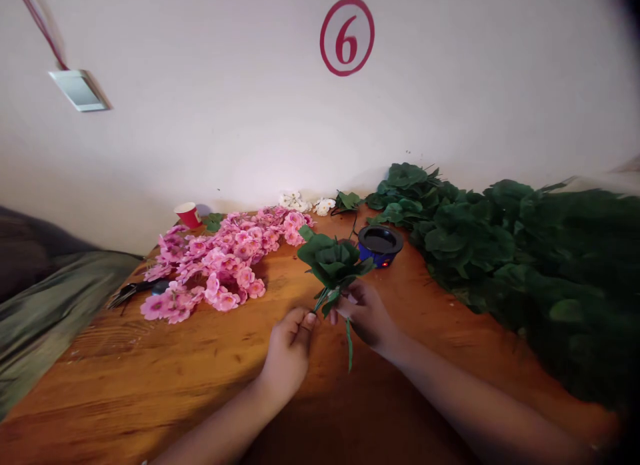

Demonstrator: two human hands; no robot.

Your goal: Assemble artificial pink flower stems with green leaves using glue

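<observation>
Above the middle of the table my left hand (291, 338) pinches the lower stems of a bunch of green artificial leaves (333, 259). The bunch stands tilted, its leaves spreading upward. My right hand (365, 313) is closed at the right side of the same bunch, just under the leaves, its fingers partly hidden behind them. A narrow green strip (349, 345) hangs down below the right hand; whether it is a leaf or tape I cannot tell. Just behind the bunch sits a small blue pot with a black top (380, 243), a red light showing on its front.
Pink artificial flowers (225, 258) lie heaped at the left, near a red paper cup (188, 215) and dark stems (133, 291). White flowers (295, 201) lie by the wall. A large pile of green leaves (470, 238) covers the right side of the wooden table (200, 365).
</observation>
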